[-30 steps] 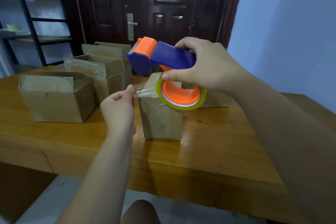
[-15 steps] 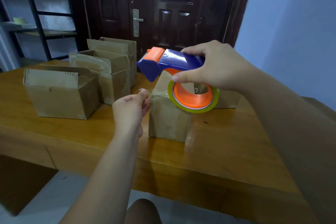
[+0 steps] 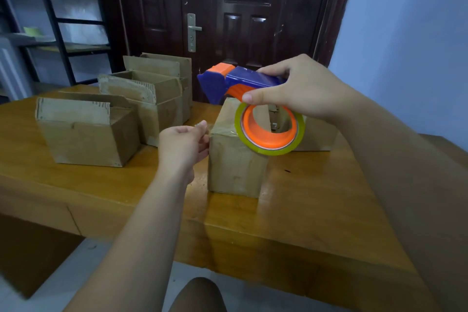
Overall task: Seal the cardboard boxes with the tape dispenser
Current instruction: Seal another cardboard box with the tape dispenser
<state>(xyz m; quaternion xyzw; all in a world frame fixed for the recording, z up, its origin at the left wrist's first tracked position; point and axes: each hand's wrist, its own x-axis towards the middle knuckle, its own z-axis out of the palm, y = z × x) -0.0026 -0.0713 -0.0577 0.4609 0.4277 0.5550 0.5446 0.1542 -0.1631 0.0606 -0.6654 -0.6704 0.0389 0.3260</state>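
Above the closed box (image 3: 235, 167), right hand (image 3: 304, 88) grips the blue-orange tape dispenser (image 3: 228, 81), hiding its handle; left hand (image 3: 181, 143) seemingly pinches the clear tape end (image 3: 200, 124).

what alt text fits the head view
A right hand holds a tape dispenser over a closed box on a table, while the left hand pinches the tape end. Several open boxes stand to its left.

Nothing fancy: a bare left hand (image 3: 182, 144) and right hand (image 3: 304, 91), with bare forearms (image 3: 141, 223) all the way to the frame edge (the right thumbnail (image 3: 249, 97) looks trimmed short). Bare knee (image 3: 197, 294) at the bottom.
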